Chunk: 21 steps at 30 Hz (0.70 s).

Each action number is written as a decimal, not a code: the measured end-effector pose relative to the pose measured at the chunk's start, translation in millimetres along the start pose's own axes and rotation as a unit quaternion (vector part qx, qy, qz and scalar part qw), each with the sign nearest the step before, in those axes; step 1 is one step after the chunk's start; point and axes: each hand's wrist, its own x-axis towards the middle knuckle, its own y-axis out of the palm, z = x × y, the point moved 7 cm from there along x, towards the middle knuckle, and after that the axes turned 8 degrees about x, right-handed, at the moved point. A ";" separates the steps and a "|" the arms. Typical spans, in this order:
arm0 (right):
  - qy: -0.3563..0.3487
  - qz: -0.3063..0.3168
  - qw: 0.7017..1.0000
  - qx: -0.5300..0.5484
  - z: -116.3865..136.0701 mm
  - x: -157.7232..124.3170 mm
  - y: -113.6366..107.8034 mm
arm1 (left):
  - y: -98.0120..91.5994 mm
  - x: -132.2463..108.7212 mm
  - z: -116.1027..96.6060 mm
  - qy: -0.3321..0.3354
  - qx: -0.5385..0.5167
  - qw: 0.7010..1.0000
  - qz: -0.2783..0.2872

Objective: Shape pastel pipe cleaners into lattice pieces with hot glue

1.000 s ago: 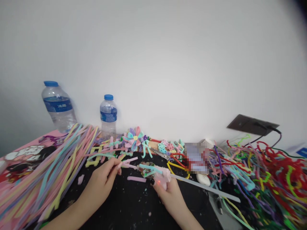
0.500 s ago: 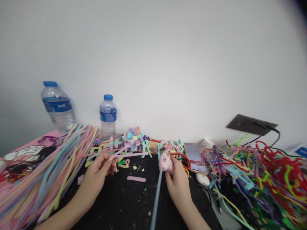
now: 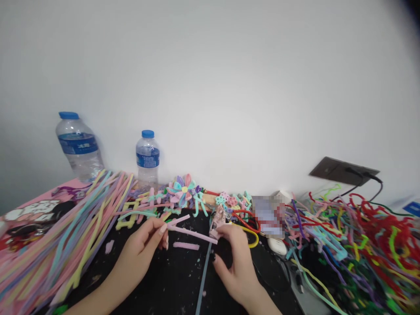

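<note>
My left hand (image 3: pixel 147 238) pinches a pale pink pipe cleaner (image 3: pixel 193 233) folded into a narrow V, its longer leg pointing right. My right hand (image 3: pixel 234 264) is at the right, thumb and fingers apart, with the pipe cleaner's end close to its fingertips. Just beyond those fingertips sits a small pink object (image 3: pixel 219 217) on the table; its kind is unclear, and my fingers partly cover it. A grey-blue cord or strip (image 3: pixel 203 275) runs from it towards me. A short, straight pink pipe cleaner piece (image 3: pixel 186 246) lies between my hands.
Long pastel pipe cleaners (image 3: pixel 75 236) spread over the left side. Two water bottles (image 3: pixel 147 157) stand by the wall. A pipe-cleaner flower (image 3: pixel 184 189) sits at the back. Right are a phone (image 3: pixel 265 214), a white case (image 3: pixel 277 246) and a tangled heap of pipe cleaners (image 3: pixel 370 253).
My right hand has let go of the pink object, now on the table, and opened towards the pipe cleaner's end. My left hand has shifted slightly right, tilting the pipe cleaner downward.
</note>
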 end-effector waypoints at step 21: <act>0.161 0.020 0.947 0.279 -19.7 -15.8 35.7 | 22.4 -14.0 -17.2 0.109 0.127 0.976 0.136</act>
